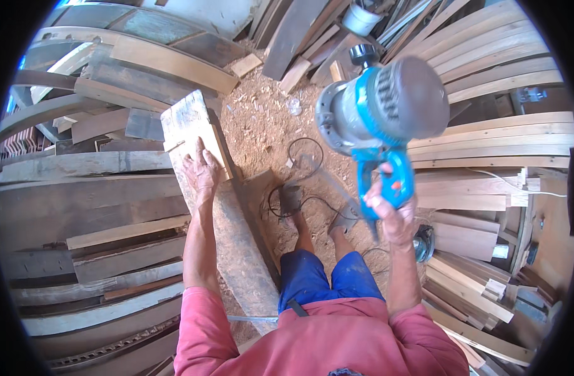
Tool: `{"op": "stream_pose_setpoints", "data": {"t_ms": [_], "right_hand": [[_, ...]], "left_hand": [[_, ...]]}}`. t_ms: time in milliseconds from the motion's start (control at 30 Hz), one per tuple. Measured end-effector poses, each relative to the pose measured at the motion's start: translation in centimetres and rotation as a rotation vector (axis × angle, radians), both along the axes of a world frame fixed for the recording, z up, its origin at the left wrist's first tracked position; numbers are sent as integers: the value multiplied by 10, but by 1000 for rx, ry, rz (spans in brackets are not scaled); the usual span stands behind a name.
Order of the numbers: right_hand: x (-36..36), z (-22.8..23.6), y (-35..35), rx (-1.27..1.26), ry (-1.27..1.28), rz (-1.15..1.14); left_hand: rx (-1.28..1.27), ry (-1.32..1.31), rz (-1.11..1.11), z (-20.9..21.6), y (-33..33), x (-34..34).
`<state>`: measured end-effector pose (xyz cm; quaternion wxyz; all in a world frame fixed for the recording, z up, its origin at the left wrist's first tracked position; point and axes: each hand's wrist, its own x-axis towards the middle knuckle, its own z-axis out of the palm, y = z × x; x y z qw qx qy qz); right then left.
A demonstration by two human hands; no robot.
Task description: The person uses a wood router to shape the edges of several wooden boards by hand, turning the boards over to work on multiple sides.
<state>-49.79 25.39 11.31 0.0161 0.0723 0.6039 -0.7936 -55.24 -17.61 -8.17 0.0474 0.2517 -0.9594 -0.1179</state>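
My right hand is wrapped round the blue D-shaped handle of a router. The router is held up in the air on the right, with its round metal base turned to the left and a black knob at the far side. A black power cord loops away below it. My left hand lies on a pale wooden board, its fingers stretched out over the wood. That board rests on a long, worn plank bench running toward me.
Stacked planks fill the left side, and more timber is piled along the right. Shavings cover the floor around my feet. A second blue-green power tool sits by the right stack. A white bucket stands far back.
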Motion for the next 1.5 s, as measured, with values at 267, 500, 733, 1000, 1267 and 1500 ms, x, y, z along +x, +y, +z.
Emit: {"op": "stream_pose_setpoints", "data": {"t_ms": [267, 500, 733, 1000, 1267, 1500], "right_hand": [[15, 13, -46, 67, -72, 99], [29, -20, -53, 57, -189, 154], [10, -8, -43, 128, -152, 149], [11, -34, -48, 93, -40, 265], [27, -52, -106, -21, -179, 335], [36, -58, -136, 195, -114, 412]], "left_hand": [[799, 2, -556, 115, 89, 67], [773, -112, -864, 112, 178, 186], [1463, -403, -807, 69, 312, 325], [739, -819, -802, 47, 305, 219], [442, 12, 201, 68, -19, 112], [578, -73, 200, 24, -43, 21]]}}
